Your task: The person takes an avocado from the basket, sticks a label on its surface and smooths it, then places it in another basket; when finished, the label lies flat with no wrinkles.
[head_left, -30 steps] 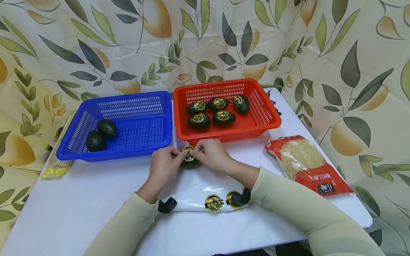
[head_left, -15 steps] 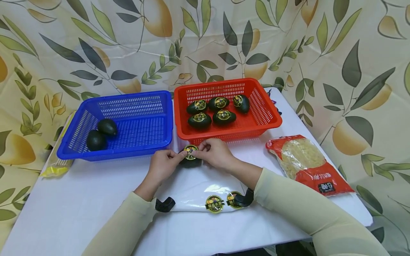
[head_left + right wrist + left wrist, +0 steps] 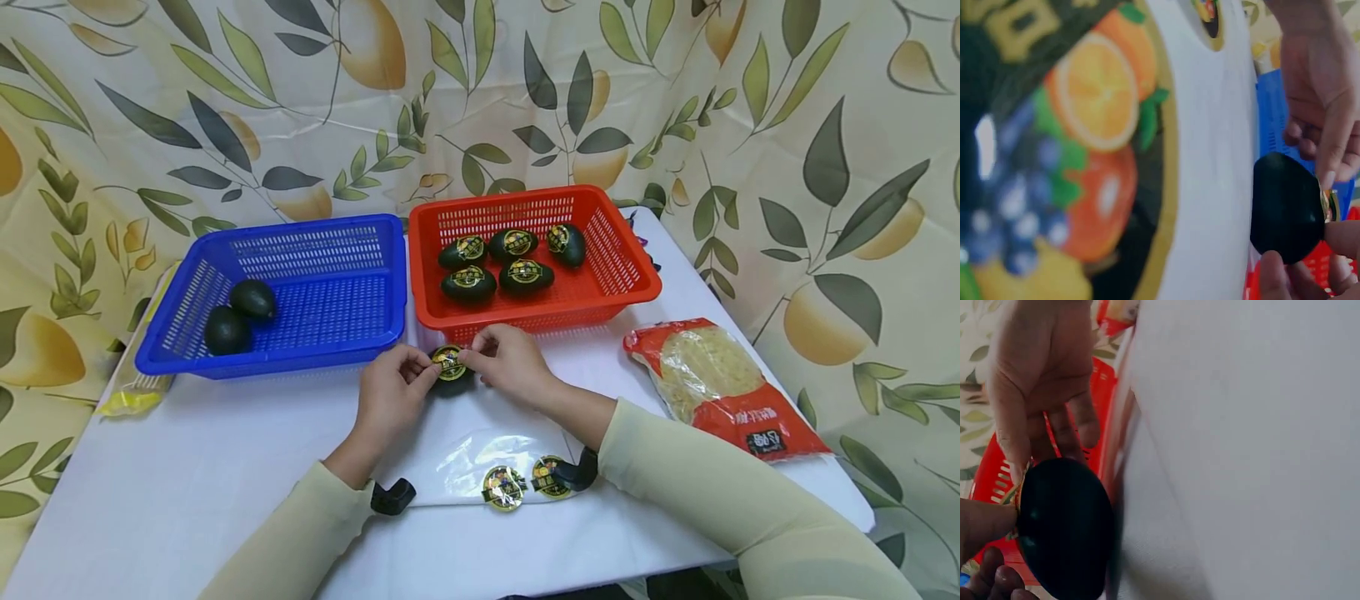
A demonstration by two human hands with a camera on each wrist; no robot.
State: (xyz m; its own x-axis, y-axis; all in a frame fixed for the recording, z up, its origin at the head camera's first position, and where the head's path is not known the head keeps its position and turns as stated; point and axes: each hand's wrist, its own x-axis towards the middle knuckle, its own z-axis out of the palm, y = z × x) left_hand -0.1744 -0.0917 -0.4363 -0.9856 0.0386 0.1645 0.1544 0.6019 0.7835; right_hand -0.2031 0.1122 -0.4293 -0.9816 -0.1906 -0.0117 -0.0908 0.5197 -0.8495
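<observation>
A dark avocado (image 3: pixel 452 379) lies on the white table (image 3: pixel 187 467) just in front of the red basket (image 3: pixel 637 275). A round yellow-and-black sticker (image 3: pixel 450 363) sits on top of it. My left hand (image 3: pixel 422 371) pinches the sticker's left edge and my right hand (image 3: pixel 474 357) pinches its right edge, fingertips against the fruit. In the left wrist view the avocado (image 3: pixel 1066 528) shows its dark underside between fingers. The right wrist view shows the avocado (image 3: pixel 1285 209) with the sticker's edge (image 3: pixel 1329 206) at its side.
The red basket holds several labelled avocados (image 3: pixel 468 283). The blue basket (image 3: pixel 375 333) at the left holds two plain avocados (image 3: pixel 227 329). A glossy sticker sheet (image 3: pixel 465 454) with two stickers, held by black clips (image 3: pixel 392 496), lies before me. A noodle packet (image 3: pixel 720 387) lies at right.
The sticker, held stretched between both hands just above the avocado, has come down flat onto the fruit. Both hands have stayed close on either side of it.
</observation>
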